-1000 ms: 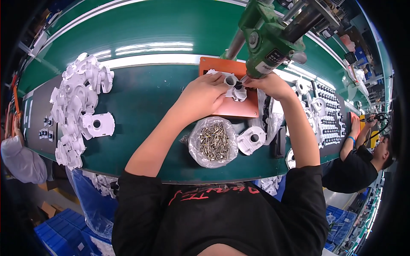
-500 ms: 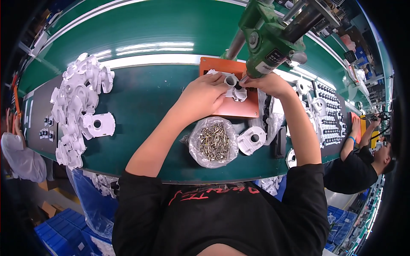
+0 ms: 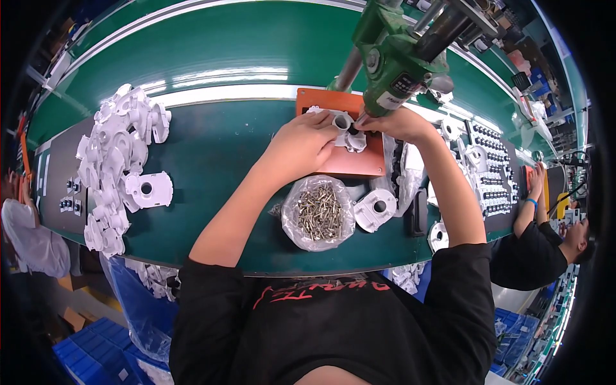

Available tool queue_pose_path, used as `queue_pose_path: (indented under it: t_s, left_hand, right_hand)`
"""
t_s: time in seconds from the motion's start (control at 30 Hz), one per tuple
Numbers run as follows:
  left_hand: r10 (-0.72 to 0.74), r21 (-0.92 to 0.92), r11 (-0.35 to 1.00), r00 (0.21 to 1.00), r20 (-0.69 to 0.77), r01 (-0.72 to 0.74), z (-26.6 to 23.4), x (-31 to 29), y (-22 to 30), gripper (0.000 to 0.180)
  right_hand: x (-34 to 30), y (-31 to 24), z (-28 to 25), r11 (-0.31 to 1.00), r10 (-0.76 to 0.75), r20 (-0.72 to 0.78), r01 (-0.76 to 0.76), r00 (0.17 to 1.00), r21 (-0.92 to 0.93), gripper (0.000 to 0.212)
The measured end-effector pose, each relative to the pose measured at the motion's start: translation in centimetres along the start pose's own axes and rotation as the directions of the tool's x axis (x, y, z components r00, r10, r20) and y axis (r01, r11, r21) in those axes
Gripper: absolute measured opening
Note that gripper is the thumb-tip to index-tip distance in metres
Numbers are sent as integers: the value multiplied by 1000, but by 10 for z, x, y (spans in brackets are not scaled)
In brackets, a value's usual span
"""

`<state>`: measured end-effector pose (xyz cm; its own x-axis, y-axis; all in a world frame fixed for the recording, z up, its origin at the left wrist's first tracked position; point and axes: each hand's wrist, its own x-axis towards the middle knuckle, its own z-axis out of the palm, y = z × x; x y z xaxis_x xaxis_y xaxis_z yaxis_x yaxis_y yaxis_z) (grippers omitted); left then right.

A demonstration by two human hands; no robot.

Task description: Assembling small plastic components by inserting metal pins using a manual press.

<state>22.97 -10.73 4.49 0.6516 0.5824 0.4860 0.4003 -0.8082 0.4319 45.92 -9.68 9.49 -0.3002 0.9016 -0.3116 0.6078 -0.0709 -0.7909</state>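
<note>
A white plastic housing [image 3: 354,145] with a round tube lies on the orange base plate [image 3: 366,167], under the green press head [image 3: 391,83]. My left hand [image 3: 303,144] is closed over its left side, fingers on the top and far edge. The fingers of my right hand [image 3: 396,123] are pinched together just right of the tube, close beside a small black part [image 3: 353,128] in the housing. What that hand grips is too small and partly hidden by the press head. A clear bag of metal screws [image 3: 319,213] stands before the plate.
White housings are heaped [image 3: 119,154] on the left of the green bench. Another housing [image 3: 375,210] lies right of the screws, near a black case [image 3: 418,213]. At the right are rows of small black-and-white parts [image 3: 495,170]. A co-worker [image 3: 532,256] sits beyond them.
The view has shifted slightly, moving the press and plate a little left in it. Both my hands stay at the housing. The co-worker's arm on the right has moved.
</note>
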Motion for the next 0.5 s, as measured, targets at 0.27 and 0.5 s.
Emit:
queue_pose_path:
  t_s: [0.27,0.5]
  left_hand:
    - [-29,5,1000,999,45,29,-2,1,2,18]
    - [-94,-12,995,993,79,95,-8,1,9,19]
  right_hand:
    - [-5,6,6,999,20,-51,-23,998,-47,15]
    - [-4,9,13,995,101,-100,-102,990,-11,15]
